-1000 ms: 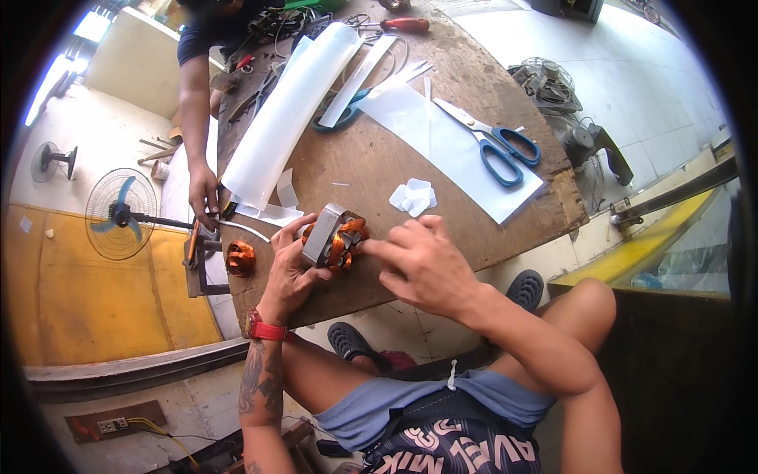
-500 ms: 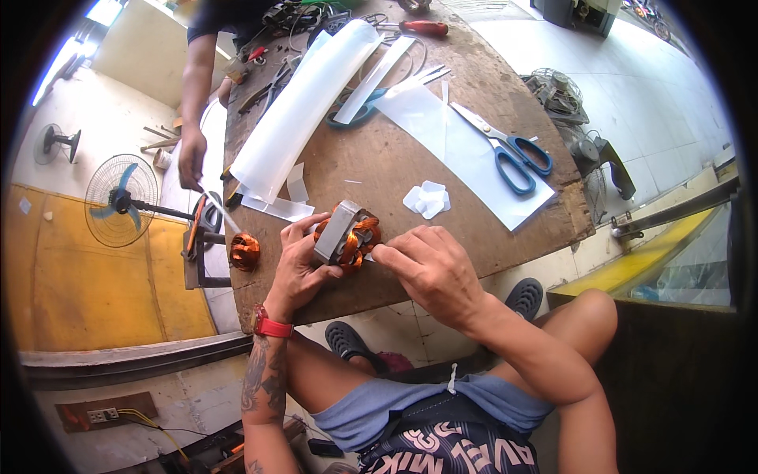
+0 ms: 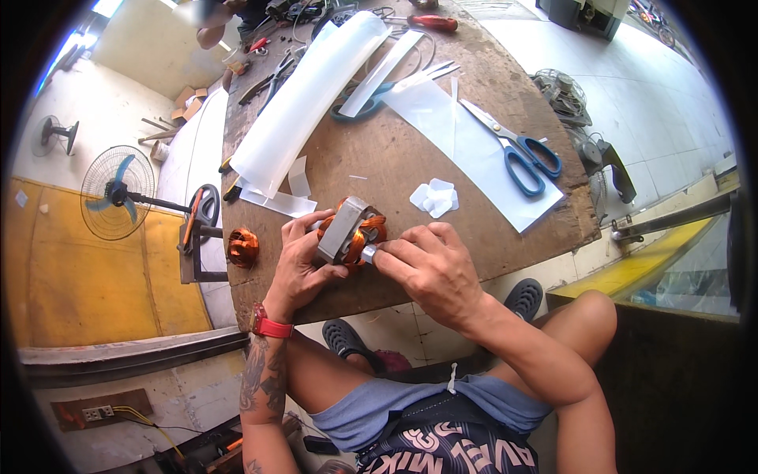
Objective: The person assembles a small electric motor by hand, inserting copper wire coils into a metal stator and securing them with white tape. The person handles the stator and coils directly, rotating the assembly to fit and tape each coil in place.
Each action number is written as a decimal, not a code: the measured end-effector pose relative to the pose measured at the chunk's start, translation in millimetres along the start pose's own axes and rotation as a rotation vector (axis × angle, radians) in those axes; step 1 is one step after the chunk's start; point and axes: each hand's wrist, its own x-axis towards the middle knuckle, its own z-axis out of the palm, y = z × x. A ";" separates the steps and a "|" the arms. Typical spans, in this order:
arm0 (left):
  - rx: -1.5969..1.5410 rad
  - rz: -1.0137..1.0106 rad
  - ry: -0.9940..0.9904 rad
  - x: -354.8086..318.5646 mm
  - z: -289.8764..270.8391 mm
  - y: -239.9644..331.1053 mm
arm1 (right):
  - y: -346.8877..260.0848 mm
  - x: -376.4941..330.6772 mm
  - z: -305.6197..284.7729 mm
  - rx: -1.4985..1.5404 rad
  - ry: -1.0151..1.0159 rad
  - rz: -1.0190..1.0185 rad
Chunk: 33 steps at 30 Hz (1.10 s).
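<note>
Near the table's front edge, my left hand (image 3: pixel 304 254) grips a motor stator (image 3: pixel 341 229), a grey metal core with orange copper windings. Its fingers wrap round the left side of the core. At the stator's right side, my right hand (image 3: pixel 430 265) pinches a small pale slip of insulating film (image 3: pixel 369 253), with one end against the windings. To the left lies a bundle of copper wire coils (image 3: pixel 242 247). Beyond my right hand sits a small pile of cut white film pieces (image 3: pixel 434 197).
A large roll of white film (image 3: pixel 304 110) lies across the wooden table (image 3: pixel 332 162). Blue-handled scissors (image 3: pixel 517 154) rest on a flat film sheet (image 3: pixel 466 150); a second pair (image 3: pixel 359 110) is partly covered. Pliers, wires and a red screwdriver (image 3: pixel 433 22) lie farther back, where another person (image 3: pixel 212 24) stands.
The other person's arm has drawn back from the left table edge, taking a thin white strip away from the coil bundle. The slip in my right hand shows more. My view has shifted slightly.
</note>
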 end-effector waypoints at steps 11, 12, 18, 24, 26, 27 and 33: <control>0.001 -0.005 -0.010 0.3 -0.6 -0.7 | 5.0 5.3 -1.5 0.008 0.004 -0.023; -0.002 -0.007 -0.010 0.1 -0.2 -1.4 | 5.3 3.9 -2.3 0.008 0.020 -0.040; 0.000 0.010 0.002 -1.1 1.2 -3.1 | 5.4 1.5 -2.1 -0.005 0.053 -0.088; 0.009 0.003 -0.012 -0.3 0.0 -2.4 | 6.7 3.2 1.0 0.009 0.019 -0.050; 0.009 -0.001 -0.016 -0.5 -0.1 -1.9 | 7.2 2.9 0.4 0.031 0.000 -0.034; 0.017 0.011 -0.016 -0.7 -0.2 -1.7 | 7.1 2.9 0.0 0.042 -0.008 -0.026; 0.004 0.000 -0.012 -0.7 0.2 -1.8 | 6.1 6.6 -2.3 0.020 -0.022 -0.025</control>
